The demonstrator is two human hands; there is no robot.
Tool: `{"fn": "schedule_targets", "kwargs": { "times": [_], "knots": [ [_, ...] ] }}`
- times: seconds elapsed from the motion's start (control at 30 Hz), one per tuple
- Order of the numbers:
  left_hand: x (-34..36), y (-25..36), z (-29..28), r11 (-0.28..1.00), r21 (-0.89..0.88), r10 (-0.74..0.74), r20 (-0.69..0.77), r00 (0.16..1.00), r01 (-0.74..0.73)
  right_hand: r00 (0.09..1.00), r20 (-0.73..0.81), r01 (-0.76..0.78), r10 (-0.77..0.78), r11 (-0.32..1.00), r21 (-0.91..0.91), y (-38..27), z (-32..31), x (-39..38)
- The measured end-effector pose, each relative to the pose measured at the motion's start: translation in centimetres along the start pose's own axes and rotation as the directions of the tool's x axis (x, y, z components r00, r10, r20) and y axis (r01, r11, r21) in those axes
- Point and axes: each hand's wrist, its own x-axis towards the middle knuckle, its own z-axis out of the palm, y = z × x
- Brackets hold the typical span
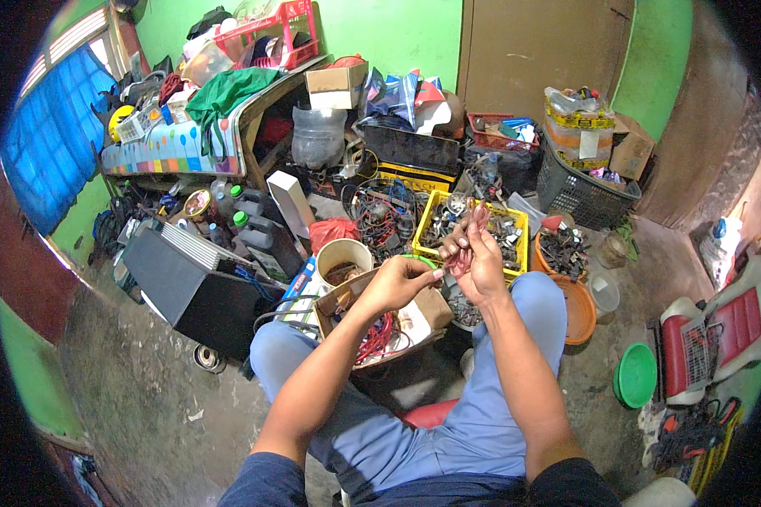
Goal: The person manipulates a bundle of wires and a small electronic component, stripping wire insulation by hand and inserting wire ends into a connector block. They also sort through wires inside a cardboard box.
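My right hand (482,266) is raised over the yellow crate, its fingers closed on a bundle of reddish wire (460,264) that sticks up among them. My left hand (402,283) is lower and to the left, fingertips pinched near the bundle's lower part; what they grip is too small to make out. Beneath my hands, an open cardboard box (431,313) holds red cables (379,338). The yellow crate (520,258) behind my right hand is full of small dark parts. A cream bucket (342,249) stands beyond my left forearm.
Orange basins (579,308) and a green basin (634,372) are to my right. Tangled wires (380,220) and jugs (262,245) lie ahead. A dark boxy object (186,279) stands at left; a cluttered table (169,152) is behind. Red cushioned pieces (736,325) sit at far right.
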Motion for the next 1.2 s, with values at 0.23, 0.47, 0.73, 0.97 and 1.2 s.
{"fn": "schedule_targets", "kwargs": {
  "times": [0.23, 0.47, 0.73, 0.97, 1.2],
  "knots": [
    [-0.4, -0.1, -0.4, 0.996, -0.024, 0.09, 0.16, 0.983, -0.088, 0.997, 0.041, -0.074, 0.071, 0.995, 0.074, -1.0, -0.1, 0.1],
    [-1.1, 0.8, -2.6, 0.996, -0.019, 0.084, 0.082, 0.993, -0.082, 0.99, -0.073, -0.136, 0.122, 0.963, -0.231, -1.6, -0.1, 0.3],
    [-1.8, 0.2, -5.1, 0.978, 0.141, 0.179, -0.187, 0.966, -0.154, 0.961, 0.007, -0.207, 0.277, 0.735, -0.646, -0.8, 0.3, -0.1],
    [-1.3, -0.9, -5.4, 0.82, 0.466, 0.534, -0.415, 0.737, -0.332, 0.881, 0.165, -0.097, 0.444, 0.509, -0.855, 0.0, 0.7, -0.4],
    [-1.7, -0.4, -4.9, 0.816, 0.463, 0.556, -0.467, 0.687, -0.346, 0.785, 0.33, 0.009, 0.524, 0.523, -0.852, 0.2, 0.5, -0.8]
  ]
}}
